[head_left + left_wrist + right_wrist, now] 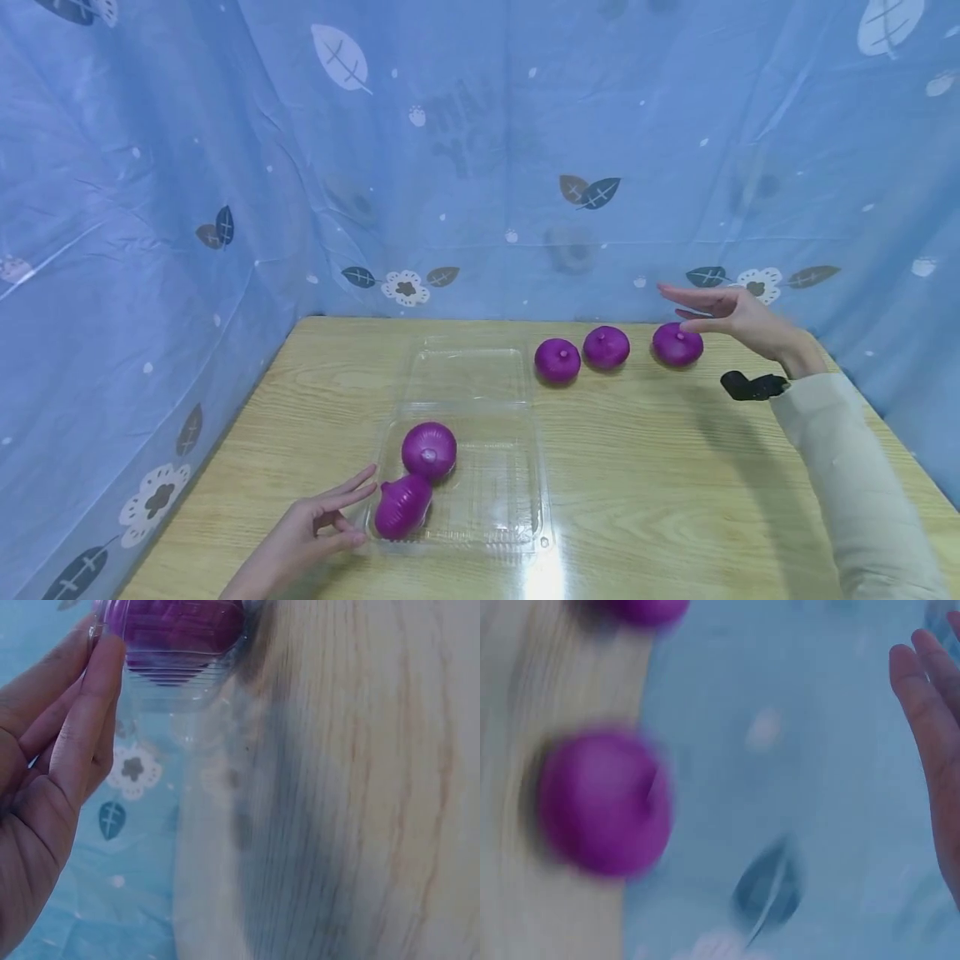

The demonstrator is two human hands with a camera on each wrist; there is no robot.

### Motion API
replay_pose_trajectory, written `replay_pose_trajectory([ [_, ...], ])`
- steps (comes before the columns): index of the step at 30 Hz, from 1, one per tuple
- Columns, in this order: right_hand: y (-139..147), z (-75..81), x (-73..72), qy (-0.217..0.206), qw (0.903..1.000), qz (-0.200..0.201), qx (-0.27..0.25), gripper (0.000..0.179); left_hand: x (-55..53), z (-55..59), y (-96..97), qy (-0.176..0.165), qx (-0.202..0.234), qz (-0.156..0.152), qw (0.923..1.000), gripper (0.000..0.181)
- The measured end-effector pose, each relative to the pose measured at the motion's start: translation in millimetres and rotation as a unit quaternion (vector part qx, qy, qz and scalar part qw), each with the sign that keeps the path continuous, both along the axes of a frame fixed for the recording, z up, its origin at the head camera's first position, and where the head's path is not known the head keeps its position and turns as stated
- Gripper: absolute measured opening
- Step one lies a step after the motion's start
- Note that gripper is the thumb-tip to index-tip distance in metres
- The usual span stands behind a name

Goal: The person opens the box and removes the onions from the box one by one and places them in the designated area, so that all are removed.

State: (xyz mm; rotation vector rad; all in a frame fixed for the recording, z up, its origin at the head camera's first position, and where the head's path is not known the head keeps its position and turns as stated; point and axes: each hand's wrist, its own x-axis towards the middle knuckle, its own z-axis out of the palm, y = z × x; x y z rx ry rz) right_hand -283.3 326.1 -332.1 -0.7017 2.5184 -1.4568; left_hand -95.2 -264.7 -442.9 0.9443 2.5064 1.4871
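Note:
A clear plastic clamshell container (495,542) lies opened flat on the table, its lid half at the back. Two purple onions, a round one (429,450) and a tilted one (403,507), touch each other in the left side of its tray. My left hand (303,533) is at the tray's left edge, its fingertips touching the rim beside the nearer onion. In the left wrist view an onion (180,630) shows through the plastic wall. My right hand (750,321) is raised with extended fingers, overlapping the far-right onion (675,348) in the head view and holding nothing.
Two more onions, one (557,361) by the lid and one (606,347) just right of it, sit near the back edge of the wooden table (637,483). A blue patterned curtain (480,167) hangs behind and on both sides. A black strap (752,387) is at the right wrist.

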Motion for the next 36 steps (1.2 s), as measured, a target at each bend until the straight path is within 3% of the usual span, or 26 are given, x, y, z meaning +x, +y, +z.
replay_pose_trajectory([
  [4, -39.4, 8.6, 7.8, 0.012, 0.9947, 0.096, -0.034, 0.053, 0.3, 1.8, -1.2, 0.000, -0.003, -0.001, 1.0000, 0.051],
  [8, -82.7, 9.3, 18.6, 0.002, 0.9772, 0.202, -0.067, 0.048, 0.8, 2.4, -1.8, -0.002, -0.006, -0.001, 1.0000, 0.051],
  [11, -113.7, 5.7, 27.1, -0.002, 0.9614, 0.268, -0.063, 0.046, 0.3, 2.9, -2.0, 0.003, -0.013, -0.002, 0.9999, 0.052],
  [16, -157.9, 2.2, 37.4, 0.011, 0.9291, 0.368, -0.032, 0.048, -0.3, 4.5, -2.0, 0.007, -0.021, -0.005, 0.9998, 0.054],
  [22, -207.2, -4.4, 32.4, -0.076, 0.8790, 0.469, -0.045, 0.047, 1.7, 5.0, -4.6, 0.001, -0.022, -0.002, 0.9998, 0.054],
  [25, -232.1, -11.5, 24.8, -0.121, 0.8590, 0.496, -0.037, 0.047, 2.4, 4.4, -5.7, 0.002, -0.022, -0.002, 0.9998, 0.056],
  [28, -257.0, -19.2, 17.2, -0.157, 0.8479, 0.506, -0.019, 0.050, 2.1, 4.4, -5.1, -0.008, -0.020, -0.005, 0.9998, 0.057],
  [36, -318.4, -29.8, 9.8, -0.192, 0.8458, 0.496, 0.036, 0.051, -0.2, 8.9, -0.2, -0.039, -0.042, 0.021, 0.9981, 0.058],
])
